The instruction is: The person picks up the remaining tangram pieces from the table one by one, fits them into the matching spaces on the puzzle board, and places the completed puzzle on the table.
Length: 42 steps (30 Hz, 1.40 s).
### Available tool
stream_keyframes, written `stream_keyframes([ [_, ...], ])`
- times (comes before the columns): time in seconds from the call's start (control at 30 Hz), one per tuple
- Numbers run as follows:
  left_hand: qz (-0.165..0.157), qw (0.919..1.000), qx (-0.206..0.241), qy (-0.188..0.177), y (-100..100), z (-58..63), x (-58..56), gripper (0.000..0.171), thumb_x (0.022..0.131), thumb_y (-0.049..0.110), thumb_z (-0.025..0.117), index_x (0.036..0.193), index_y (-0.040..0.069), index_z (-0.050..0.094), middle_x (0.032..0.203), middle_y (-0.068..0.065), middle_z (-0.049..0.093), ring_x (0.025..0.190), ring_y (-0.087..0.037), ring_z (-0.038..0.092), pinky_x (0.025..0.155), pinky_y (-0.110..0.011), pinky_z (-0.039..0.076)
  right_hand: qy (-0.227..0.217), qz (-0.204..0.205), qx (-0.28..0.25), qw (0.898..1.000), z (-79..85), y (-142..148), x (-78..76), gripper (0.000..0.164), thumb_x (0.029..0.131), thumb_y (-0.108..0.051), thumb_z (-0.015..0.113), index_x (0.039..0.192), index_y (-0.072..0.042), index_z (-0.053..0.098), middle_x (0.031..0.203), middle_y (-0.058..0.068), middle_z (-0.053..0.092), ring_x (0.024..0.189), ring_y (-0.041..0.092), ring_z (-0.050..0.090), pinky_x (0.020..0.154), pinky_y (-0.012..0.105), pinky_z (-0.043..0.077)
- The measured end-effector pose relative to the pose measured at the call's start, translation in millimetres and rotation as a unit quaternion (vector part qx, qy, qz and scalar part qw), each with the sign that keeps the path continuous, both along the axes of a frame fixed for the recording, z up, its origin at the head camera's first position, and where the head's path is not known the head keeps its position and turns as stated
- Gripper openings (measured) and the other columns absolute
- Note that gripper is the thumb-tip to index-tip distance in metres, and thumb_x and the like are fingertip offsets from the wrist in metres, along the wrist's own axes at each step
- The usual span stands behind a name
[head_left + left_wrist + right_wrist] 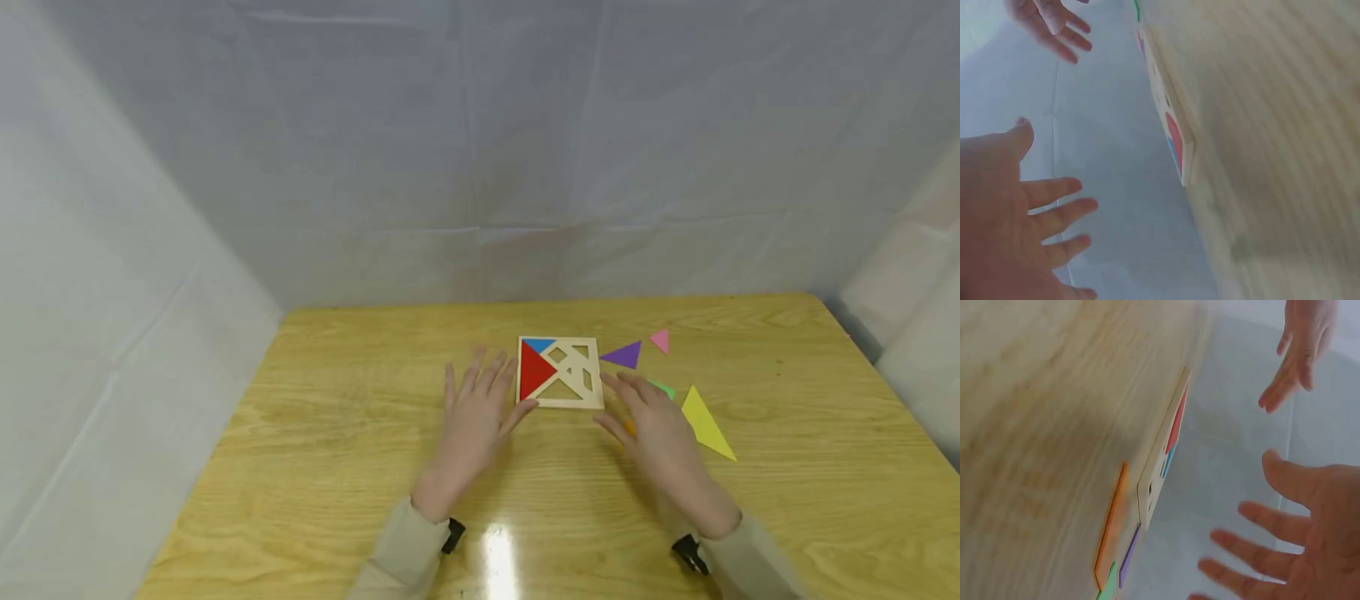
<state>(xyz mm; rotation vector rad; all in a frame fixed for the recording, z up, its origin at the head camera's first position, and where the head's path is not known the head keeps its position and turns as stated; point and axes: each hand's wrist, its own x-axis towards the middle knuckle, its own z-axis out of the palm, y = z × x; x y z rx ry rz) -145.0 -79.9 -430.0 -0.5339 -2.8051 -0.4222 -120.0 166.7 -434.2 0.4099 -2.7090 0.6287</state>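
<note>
A square wooden tangram board (562,403) lies on the table with a red triangle (534,371) and a blue triangle (538,344) set in its left part; its other cut-outs show bare wood. My left hand (474,421) hovers at the board's left side, fingers spread and holding nothing. Over the table to the board's right is my right hand (660,433), its fingers apart and nothing in them. Beneath it an orange piece (1112,528) and a green piece (663,389) are partly hidden in the head view. Both wrist views show the hands raised above the table.
Right of the board lie a purple triangle (624,355), a small pink triangle (660,340) and a large yellow triangle (707,425). The wooden table (337,433) ends at a pale cloth backdrop (465,167), with more cloth at both sides.
</note>
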Motion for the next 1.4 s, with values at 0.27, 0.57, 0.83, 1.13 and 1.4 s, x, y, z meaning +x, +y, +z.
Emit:
stream_keyframes([
  [0.27,-0.034,0.9843,0.158,0.071,0,17.6,-29.2,0.022,0.103,0.018,0.061,0.113,0.006,0.076,0.11,-0.008,0.077,0.103,-0.026,0.072,0.098,-0.05,0.053,0.013,-0.003,-0.058,0.998,11.6,10,-27.6,0.016,0.093,-0.014,0.074,0.106,-0.007,0.08,0.077,0.007,0.074,0.046,0.009,0.047,0.044,0.025,0.037],
  [0.57,-0.018,0.9873,0.155,-0.028,8,10.6,-66.5,0.037,0.107,0.026,0.054,0.134,0.004,0.065,0.134,-0.012,0.066,0.129,-0.033,0.057,0.11,-0.046,0.044,-0.061,0.028,0.016,0.998,-4.4,15,-73.6,0.033,0.095,-0.015,0.071,0.122,0.003,0.07,0.068,0.014,0.066,0.049,0.018,0.05,0.047,0.032,0.046],
  [0.83,-0.037,0.9887,0.008,-0.145,17,-18.1,-73.5,0.064,0.106,0.041,0.052,0.156,0.005,0.038,0.163,-0.012,0.035,0.153,-0.036,0.024,0.118,-0.062,0.025,-0.18,0.074,0.087,0.977,-20.2,12,-85.7,0.068,0.094,-0.026,0.072,0.143,0.014,0.047,0.152,0.033,0.04,0.142,0.051,0.034,0.111,0.061,0.036],
  [1.13,-0.046,0.9765,-0.039,-0.207,15,-27.6,-66.4,0.075,0.101,0.048,0.057,0.158,0.004,0.034,0.166,-0.012,0.028,0.154,-0.034,0.019,0.119,-0.065,0.019,-0.186,0.083,0.126,0.971,-21.1,11,-83.2,0.072,0.097,-0.034,0.067,0.148,0.011,0.043,0.153,0.031,0.04,0.145,0.049,0.031,0.105,0.065,0.04],
  [1.4,-0.047,0.9734,-0.056,-0.217,16,-23.4,-65.6,0.077,0.101,0.048,0.057,0.159,0.004,0.031,0.167,-0.012,0.023,0.155,-0.032,0.017,0.119,-0.065,0.017,-0.204,0.078,0.153,0.964,-19.7,12,-82.4,0.071,0.102,-0.038,0.058,0.153,0.006,0.036,0.159,0.025,0.033,0.149,0.045,0.025,0.109,0.072,0.029],
])
